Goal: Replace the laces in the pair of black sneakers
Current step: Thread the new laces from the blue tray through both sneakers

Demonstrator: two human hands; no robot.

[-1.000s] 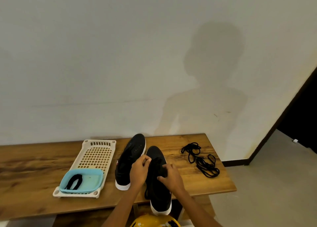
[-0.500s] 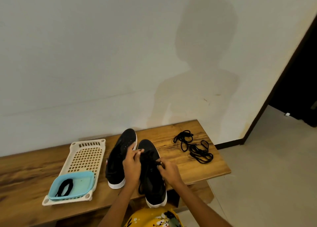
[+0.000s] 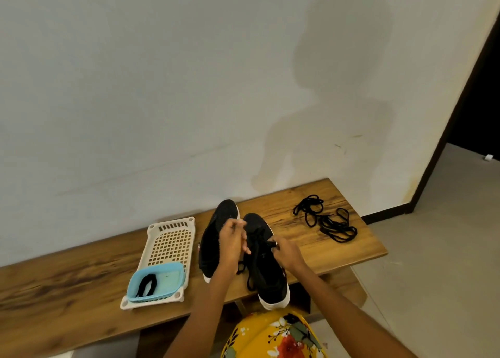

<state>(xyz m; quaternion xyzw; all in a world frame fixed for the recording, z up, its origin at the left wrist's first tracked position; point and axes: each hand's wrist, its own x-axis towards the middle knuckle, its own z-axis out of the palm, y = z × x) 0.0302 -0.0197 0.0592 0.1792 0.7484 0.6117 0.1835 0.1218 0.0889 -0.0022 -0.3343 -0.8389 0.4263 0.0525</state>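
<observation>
I'm working on the right-hand sneaker (image 3: 266,263), which lies on the table (image 3: 67,282) with its heel hanging past the front edge toward my lap. My left hand (image 3: 232,242) is curled above the tongue, fingers pinched as if on a strand of the lace (image 3: 247,272), though the strand itself is too blurred there to be sure. My right hand (image 3: 284,252) pinches the lace at the eyelets on the shoe's far side. Loose black lace trails down over the shoe's near flank.

To do this step well, I judge I should loosen one crossing at a time, starting from the eyelets nearest the ankle and easing slack through rather than yanking, with the other hand steadying the shoe so it doesn't slide off the edge.

The other sneaker (image 3: 216,238) lies touching this one on its left. Left again of that stands a cream perforated tray (image 3: 170,241); a pale blue dish (image 3: 159,282) sits on the tray's near end, holding a small black loop (image 3: 146,284), seemingly a bundled lace. To the right of the sneaker in hand, well apart, a loose heap of black laces (image 3: 324,222) lies on the table.
</observation>
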